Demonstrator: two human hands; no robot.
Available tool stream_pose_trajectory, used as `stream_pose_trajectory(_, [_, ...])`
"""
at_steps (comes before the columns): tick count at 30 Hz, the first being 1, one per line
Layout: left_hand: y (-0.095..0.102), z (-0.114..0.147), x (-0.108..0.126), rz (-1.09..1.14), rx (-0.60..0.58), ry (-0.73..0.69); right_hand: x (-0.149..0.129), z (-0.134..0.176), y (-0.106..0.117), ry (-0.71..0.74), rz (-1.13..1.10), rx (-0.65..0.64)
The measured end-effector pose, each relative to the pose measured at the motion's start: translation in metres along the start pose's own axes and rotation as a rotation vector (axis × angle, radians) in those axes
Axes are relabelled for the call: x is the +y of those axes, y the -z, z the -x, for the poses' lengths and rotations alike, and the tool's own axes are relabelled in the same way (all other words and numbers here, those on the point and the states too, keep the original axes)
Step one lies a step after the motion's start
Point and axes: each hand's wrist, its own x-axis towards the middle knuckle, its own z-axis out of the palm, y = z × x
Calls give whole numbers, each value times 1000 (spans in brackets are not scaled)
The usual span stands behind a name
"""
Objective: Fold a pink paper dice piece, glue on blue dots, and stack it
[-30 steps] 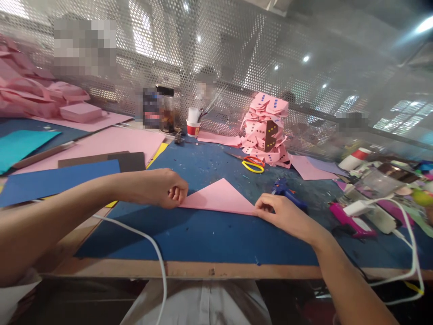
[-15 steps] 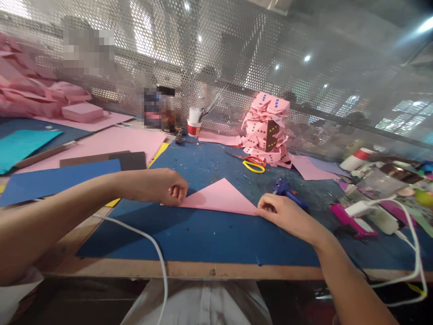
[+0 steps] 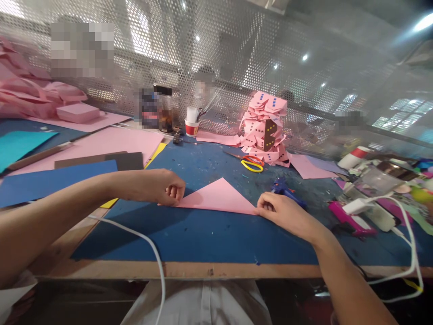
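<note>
While on blue matting (image 3: 209, 239) before perforated screening (image 3: 176, 49), both hands (image 3: 157, 186) (image 3: 286, 212), fingers (image 3: 174, 193) closed on pink paper (image 3: 219, 194).

Two hands (image 3: 162, 186) (image 3: 280, 210); one pink triangle (image 3: 219, 197); one pair of scissors (image 3: 244, 159).

I face a grey perforated screen (image 3: 233, 58) along the far side of my blue-covered tabletop (image 3: 203, 239), whose near edge is wood-coloured. At far right I see bright windows (image 3: 397, 113) and, above them, a glaring white light (image 3: 424, 22).
</note>
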Motion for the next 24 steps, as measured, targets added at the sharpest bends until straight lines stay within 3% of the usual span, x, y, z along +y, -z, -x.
stream_pose_trajectory(24, [1, 2, 1, -20, 2, 31, -3, 8, 6, 42, 32, -22])
